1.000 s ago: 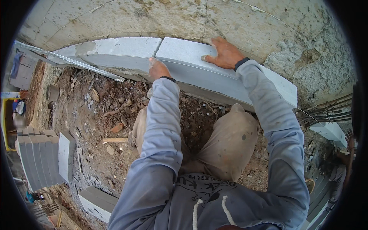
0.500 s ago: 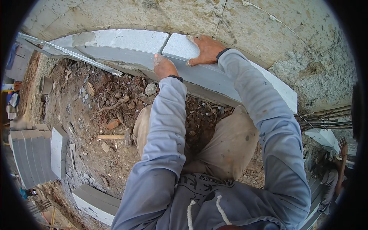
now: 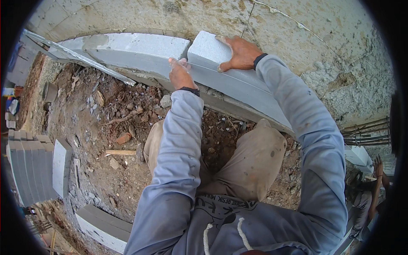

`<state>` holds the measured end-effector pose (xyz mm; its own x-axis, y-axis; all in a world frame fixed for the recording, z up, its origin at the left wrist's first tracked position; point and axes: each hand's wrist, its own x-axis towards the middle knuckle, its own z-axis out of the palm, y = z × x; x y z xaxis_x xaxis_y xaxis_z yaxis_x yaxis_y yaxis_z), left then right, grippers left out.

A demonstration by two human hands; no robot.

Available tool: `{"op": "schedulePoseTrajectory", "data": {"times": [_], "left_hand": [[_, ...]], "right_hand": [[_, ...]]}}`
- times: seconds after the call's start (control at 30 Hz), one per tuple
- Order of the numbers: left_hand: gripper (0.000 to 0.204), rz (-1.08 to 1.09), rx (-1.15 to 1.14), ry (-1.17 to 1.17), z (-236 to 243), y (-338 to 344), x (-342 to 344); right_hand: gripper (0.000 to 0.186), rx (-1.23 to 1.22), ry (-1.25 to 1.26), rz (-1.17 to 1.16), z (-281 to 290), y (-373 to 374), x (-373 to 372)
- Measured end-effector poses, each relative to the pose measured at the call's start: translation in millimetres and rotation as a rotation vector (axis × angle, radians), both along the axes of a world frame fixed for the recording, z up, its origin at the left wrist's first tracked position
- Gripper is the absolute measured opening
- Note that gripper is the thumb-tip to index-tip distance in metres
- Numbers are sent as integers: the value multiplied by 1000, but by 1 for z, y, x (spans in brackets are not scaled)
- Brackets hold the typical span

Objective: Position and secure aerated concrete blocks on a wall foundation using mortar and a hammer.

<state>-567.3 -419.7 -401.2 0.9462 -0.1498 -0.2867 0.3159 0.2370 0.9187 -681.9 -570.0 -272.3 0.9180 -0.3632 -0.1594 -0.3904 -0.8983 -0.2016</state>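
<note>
A pale grey lightweight block (image 3: 207, 49) lies along the wall, its left end raised slightly above the neighbouring block (image 3: 140, 44). My right hand (image 3: 243, 53) grips this block from above, thumb on the near face and fingers over the top. At the gap between the two blocks is my left hand (image 3: 180, 74), its fingertips pointing up and apart, close to the raised end. A thin string (image 3: 229, 75) crosses the near face of the gripped block, starting by my left fingertips. Whether those fingers touch the string, I cannot tell. My right forearm hides the block's far right end.
A rough plastered wall (image 3: 204, 15) stands behind the blocks. A metal straightedge (image 3: 91, 61) slants off the row at left. On the rubble lies a hammer (image 3: 123, 152). Stacked blocks (image 3: 32, 170) stand at left. Rebar (image 3: 367, 134) and another person's hand (image 3: 378, 165) are at right.
The gripped block has shifted slightly right, its left end has risen, and the gap has widened. My right hand moved right with it. My left hand's fingers spread at the gap.
</note>
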Motion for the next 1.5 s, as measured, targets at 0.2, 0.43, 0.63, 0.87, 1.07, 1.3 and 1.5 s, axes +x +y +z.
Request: {"op": "schedulePoseTrajectory", "data": {"times": [0.2,0.43,0.63,0.87,1.07,1.3,1.5], "left_hand": [[50,67,473,-397,-23,12,27],[62,108,23,-151,50,32,15],[70,-195,-331,-149,86,29,-33],[85,-623,-511,-210,122,-6,-92],[82,-974,-636,-143,138,-64,-145],[75,-1065,-592,-393,133,-123,-221],[85,-1106,-551,-408,133,-138,-282]], "right_hand": [[102,-85,-105,43,17,-9,-18],[93,-10,-359,84,72,-32,-78],[102,51,-418,30,135,-39,-145],[106,-52,-600,11,163,-62,-219],[105,17,-676,-165,177,-98,-330],[50,258,-1232,-408,158,-141,-478],[56,474,-1386,-333,153,-167,-567]]}}
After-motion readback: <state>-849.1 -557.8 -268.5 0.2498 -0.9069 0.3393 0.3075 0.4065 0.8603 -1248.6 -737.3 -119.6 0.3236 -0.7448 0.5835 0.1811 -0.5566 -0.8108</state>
